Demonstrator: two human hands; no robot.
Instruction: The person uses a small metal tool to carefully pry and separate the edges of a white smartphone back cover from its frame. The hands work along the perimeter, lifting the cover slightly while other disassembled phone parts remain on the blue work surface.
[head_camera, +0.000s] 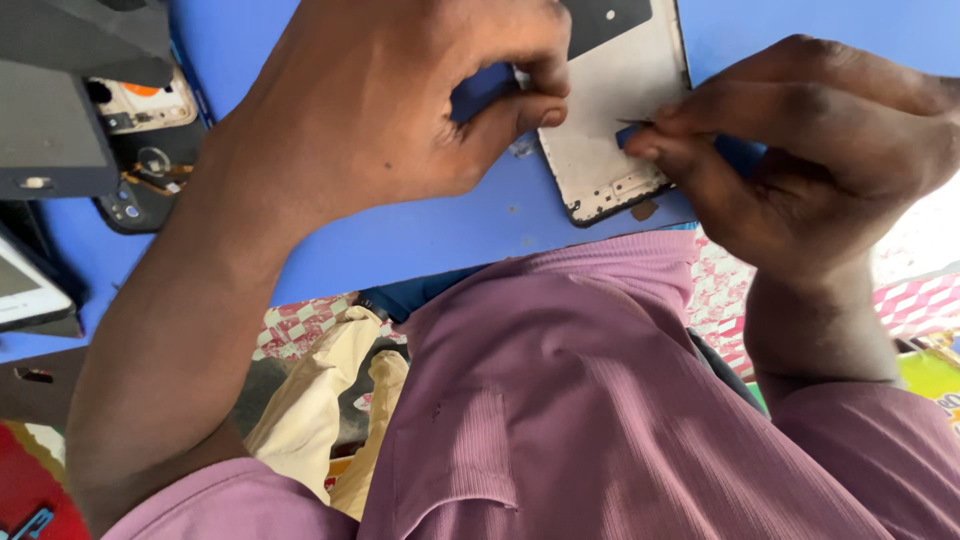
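Blue tabletop (440, 235) fills the head view, with an opened phone (145, 150) at its left edge. Near the table's front edge lies a white phone frame (610, 120). The left hand (390, 100) pinches its left side, while the right hand (810, 150) grips a thin dark tool (634, 123) against its right edge.

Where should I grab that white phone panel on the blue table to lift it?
Probably by the long side edges of the white phone panel, coming from above: it lies flat on the blue table, and the left hand already pinches its left edge.
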